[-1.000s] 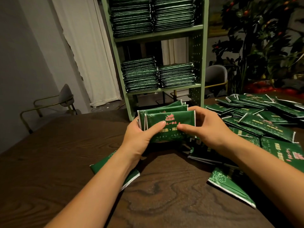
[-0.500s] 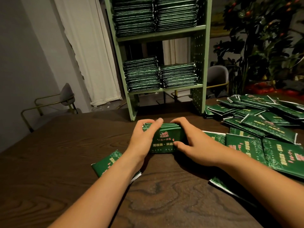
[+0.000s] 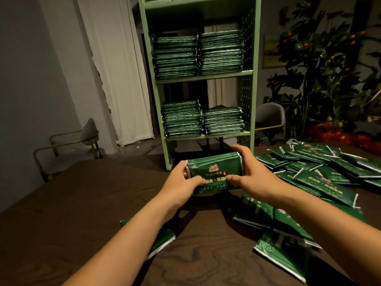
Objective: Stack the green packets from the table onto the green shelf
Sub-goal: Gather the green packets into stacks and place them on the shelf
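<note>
Dark table, green shelf behind, loose packets rightward, left hand, right hand grip packet bundle

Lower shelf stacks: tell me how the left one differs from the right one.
The left stack stands taller than the right stack, so it seems to hold more packets. The left stack's top nearly reaches the level of the chair back seen behind, while the right stack leaves more open space above it. Both are neat piles of flat green packets, side by side on the same board of the green shelf.
</note>
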Action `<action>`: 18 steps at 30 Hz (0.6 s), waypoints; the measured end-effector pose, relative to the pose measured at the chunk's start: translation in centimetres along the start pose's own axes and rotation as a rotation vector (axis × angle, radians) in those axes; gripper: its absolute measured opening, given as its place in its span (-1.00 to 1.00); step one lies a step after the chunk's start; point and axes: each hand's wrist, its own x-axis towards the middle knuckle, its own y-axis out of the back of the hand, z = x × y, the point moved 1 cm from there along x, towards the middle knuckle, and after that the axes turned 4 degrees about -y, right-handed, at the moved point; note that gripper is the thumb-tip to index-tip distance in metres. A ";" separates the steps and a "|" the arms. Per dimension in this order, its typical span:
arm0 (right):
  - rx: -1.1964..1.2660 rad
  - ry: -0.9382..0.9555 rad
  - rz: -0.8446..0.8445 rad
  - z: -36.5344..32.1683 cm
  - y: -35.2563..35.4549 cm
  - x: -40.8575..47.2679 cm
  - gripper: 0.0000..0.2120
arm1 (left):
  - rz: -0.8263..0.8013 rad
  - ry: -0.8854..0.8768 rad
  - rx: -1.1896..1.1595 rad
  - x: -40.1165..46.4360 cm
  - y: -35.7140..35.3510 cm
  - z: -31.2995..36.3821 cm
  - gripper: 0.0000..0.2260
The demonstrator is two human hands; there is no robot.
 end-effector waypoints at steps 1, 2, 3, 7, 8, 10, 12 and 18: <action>-0.010 0.000 -0.003 -0.3 0.5 0.0 -0.28 | -0.008 -0.008 0.009 0.0 0.0 0.4 -0.37; -0.011 0.000 -0.009 -0.5 0.8 0.1 -0.30 | -0.012 -0.022 0.002 0.1 0.0 0.7 -0.21; 0.013 0.005 -0.017 -0.7 1.3 0.3 -0.34 | -0.011 -0.047 -0.017 0.1 0.0 1.2 -0.14; 0.134 0.002 -0.043 -1.9 2.9 0.5 -0.62 | -0.003 -0.066 -0.024 1.0 0.4 3.1 -0.23; 0.152 -0.001 -0.046 -2.4 3.4 0.6 -0.64 | -0.013 -0.072 -0.021 0.9 0.4 4.3 -0.37; 0.191 -0.007 -0.059 -3.2 4.3 0.6 -0.68 | -0.027 -0.066 -0.029 1.2 0.4 5.8 -0.61; 0.242 -0.018 -0.070 -3.8 5.2 0.9 -0.75 | -0.022 -0.079 -0.040 1.8 0.4 6.7 -0.65; 0.299 -0.053 -0.043 -5.3 7.0 2.5 -0.65 | 0.059 -0.037 -0.177 3.7 -0.5 9.3 -0.62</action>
